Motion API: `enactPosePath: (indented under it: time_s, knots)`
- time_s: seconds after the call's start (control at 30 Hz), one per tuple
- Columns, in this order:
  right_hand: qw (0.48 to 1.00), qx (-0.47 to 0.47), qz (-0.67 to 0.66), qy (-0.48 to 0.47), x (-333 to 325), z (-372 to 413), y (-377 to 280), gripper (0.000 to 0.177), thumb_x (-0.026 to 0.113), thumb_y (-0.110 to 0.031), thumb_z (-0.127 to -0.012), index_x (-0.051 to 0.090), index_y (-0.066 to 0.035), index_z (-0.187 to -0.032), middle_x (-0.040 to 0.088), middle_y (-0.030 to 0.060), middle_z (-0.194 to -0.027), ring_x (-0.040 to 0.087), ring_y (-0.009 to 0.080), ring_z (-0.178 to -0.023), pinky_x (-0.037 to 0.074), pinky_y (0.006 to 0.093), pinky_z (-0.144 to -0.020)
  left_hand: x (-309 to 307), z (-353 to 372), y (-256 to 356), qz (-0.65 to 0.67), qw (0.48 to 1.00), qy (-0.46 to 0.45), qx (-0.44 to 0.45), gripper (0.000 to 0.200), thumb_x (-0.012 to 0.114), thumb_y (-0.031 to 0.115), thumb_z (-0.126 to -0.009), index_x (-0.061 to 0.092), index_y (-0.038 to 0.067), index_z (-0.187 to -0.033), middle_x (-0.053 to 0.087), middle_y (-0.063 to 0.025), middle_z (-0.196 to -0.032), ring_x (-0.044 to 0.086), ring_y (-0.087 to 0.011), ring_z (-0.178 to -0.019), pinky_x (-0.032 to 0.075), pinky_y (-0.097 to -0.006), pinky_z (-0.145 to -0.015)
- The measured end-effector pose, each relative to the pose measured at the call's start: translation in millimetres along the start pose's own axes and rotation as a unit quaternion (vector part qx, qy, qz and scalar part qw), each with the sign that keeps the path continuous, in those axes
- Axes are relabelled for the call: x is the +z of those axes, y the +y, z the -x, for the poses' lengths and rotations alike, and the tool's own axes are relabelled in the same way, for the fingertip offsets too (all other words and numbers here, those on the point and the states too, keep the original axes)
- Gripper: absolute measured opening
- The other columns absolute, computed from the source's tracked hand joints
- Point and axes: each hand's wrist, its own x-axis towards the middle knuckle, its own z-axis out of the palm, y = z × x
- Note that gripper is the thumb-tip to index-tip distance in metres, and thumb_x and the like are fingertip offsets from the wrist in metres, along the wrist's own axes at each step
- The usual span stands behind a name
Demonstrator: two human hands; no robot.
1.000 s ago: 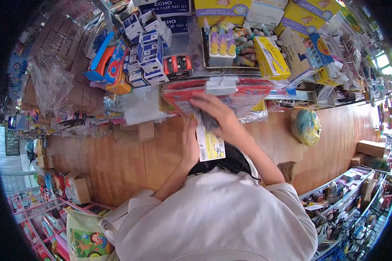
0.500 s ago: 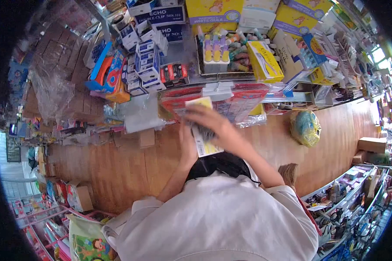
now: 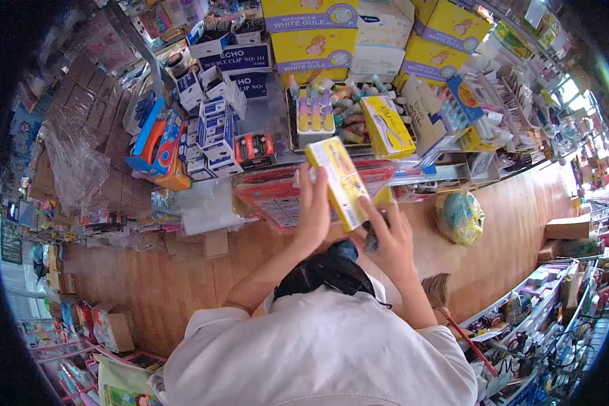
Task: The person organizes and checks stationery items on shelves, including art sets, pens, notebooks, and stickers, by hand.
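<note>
A slim yellow-and-white box [image 3: 340, 181] stands tilted between my hands, in front of the shelf. My left hand [image 3: 314, 211] grips its left side, with the thumb and fingers pointing up along it. Against the lower right side of the box are the fingers of my right hand [image 3: 390, 238], which is curled around a dark grey bunched cloth [image 3: 370, 238], mostly hidden. Just behind the box lie red-edged flat packs [image 3: 271, 201] in clear plastic. A similar yellow box [image 3: 388, 127] leans by a tray of small glue bottles [image 3: 316, 113].
Yellow glue cartons [image 3: 316, 44] and blue-white clip boxes [image 3: 216, 132] fill the shelf. A tied plastic bag [image 3: 460, 218] sits on the wooden floor [image 3: 162, 271] to the right. Near my right elbow is a broom [image 3: 437, 289]; crowded racks [image 3: 548, 304] stand behind it.
The box has risen toward the shelf and tilted, showing its yellow side. My right hand has moved from over its upper face down to its lower right side.
</note>
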Motion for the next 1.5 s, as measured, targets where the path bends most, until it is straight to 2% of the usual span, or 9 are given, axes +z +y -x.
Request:
enactPosePath:
  time_s: [0.23,0.3,0.33,0.47,0.9,1.1,1.27,1.43,1.5]
  knots:
    - [0.959,-0.038,-0.019,0.279,-19.7,-31.1,44.4,0.025,0.072,-0.009,-0.077,0.064,0.001,-0.098,0.061,0.0101,-0.081,0.058,0.0221,-0.068,0.046,0.0323,-0.063,61.9,-14.9,67.1,0.053,0.977,-0.207,0.030,0.042,0.038,0.030,-0.101,0.030,0.011,-0.137,0.051,-0.0128,-0.122,0.057,-0.0162,-0.100,0.050,-0.0260,-0.076]
    - [0.832,0.299,-0.361,0.296,-19.5,-39.7,51.7,0.014,0.068,-0.010,-0.083,0.062,0.000,-0.090,0.061,0.0062,-0.074,0.057,0.0157,-0.061,0.045,0.0289,-0.056,69.0,-20.2,64.8,0.072,0.974,-0.208,0.060,0.043,0.039,0.030,-0.100,0.037,0.006,-0.135,0.045,-0.0082,-0.131,0.053,-0.0128,-0.105,0.044,-0.0262,-0.083]
    - [0.725,0.321,-0.525,0.309,-12.7,-44.3,61.8,0.011,0.067,-0.011,-0.084,0.060,-0.003,-0.087,0.060,0.0036,-0.073,0.056,0.0112,-0.058,0.044,0.0264,-0.050,68.7,-26.6,57.7,0.030,0.980,-0.173,0.090,0.040,0.038,0.029,-0.100,0.041,0.005,-0.131,0.046,-0.0074,-0.130,0.052,-0.0129,-0.105,0.043,-0.0251,-0.082]
    - [0.632,0.390,-0.598,0.301,11.5,-60.5,73.3,0.014,0.068,-0.013,-0.084,0.058,-0.003,-0.087,0.058,0.0035,-0.069,0.054,0.0117,-0.052,0.044,0.0255,-0.046,44.7,-44.1,12.8,0.000,0.993,-0.113,0.032,0.032,0.044,0.026,-0.099,0.046,0.006,-0.124,0.052,-0.0090,-0.121,0.054,-0.0158,-0.103,0.044,-0.0288,-0.083]
    - [0.809,0.384,-0.393,0.208,34.6,-71.9,81.9,0.037,0.065,-0.025,-0.089,0.059,0.000,-0.062,0.051,-0.0023,-0.057,0.041,0.0042,-0.051,0.032,0.0236,-0.045,51.2,-96.7,-14.3,-0.164,0.965,-0.202,0.027,0.040,0.046,0.027,-0.098,0.043,-0.001,-0.127,0.054,-0.0151,-0.122,0.052,-0.0220,-0.116,0.042,-0.0319,-0.094]
    - [0.861,0.344,-0.320,0.196,25.1,-53.2,95.3,0.042,0.065,-0.024,-0.088,0.053,0.001,-0.057,0.047,-0.0036,-0.053,0.040,0.0046,-0.051,0.032,0.0242,-0.047,68.9,-112.4,-10.4,-0.277,0.935,-0.156,0.154,0.053,0.051,0.035,-0.094,0.040,-0.007,-0.124,0.052,-0.0244,-0.115,0.054,-0.0333,-0.106,0.043,-0.0378,-0.091]
    - [0.906,0.266,-0.239,0.228,11.4,-42.5,109.8,0.031,0.065,-0.026,-0.088,0.058,0.002,-0.100,0.058,0.0029,-0.087,0.050,0.0078,-0.081,0.041,0.0229,-0.075,69.2,-117.5,-14.2,-0.326,0.922,-0.136,0.159,0.057,0.052,0.040,-0.094,0.042,-0.007,-0.125,0.053,-0.0236,-0.117,0.054,-0.0306,-0.108,0.043,-0.0369,-0.092]
    - [0.820,0.372,-0.409,0.148,6.3,-60.7,154.8,0.053,0.055,-0.047,-0.091,0.058,0.000,-0.114,0.060,0.0045,-0.092,0.054,0.0102,-0.081,0.044,0.0237,-0.076,65.6,-129.8,-17.5,-0.217,0.951,-0.214,0.052,0.061,0.049,0.047,-0.093,0.048,-0.009,-0.115,0.057,-0.0239,-0.109,0.058,-0.0319,-0.101,0.044,-0.0355,-0.089]
    - [0.632,0.512,-0.581,-0.029,1.2,-68.3,160.5,0.056,0.052,-0.052,-0.091,0.057,-0.002,-0.116,0.061,0.0054,-0.093,0.056,0.0100,-0.080,0.046,0.0236,-0.075,66.5,-136.2,-8.4,-0.174,0.952,-0.251,-0.024,0.060,0.048,0.048,-0.093,0.048,-0.006,-0.119,0.058,-0.0185,-0.112,0.058,-0.0249,-0.102,0.045,-0.0319,-0.088]
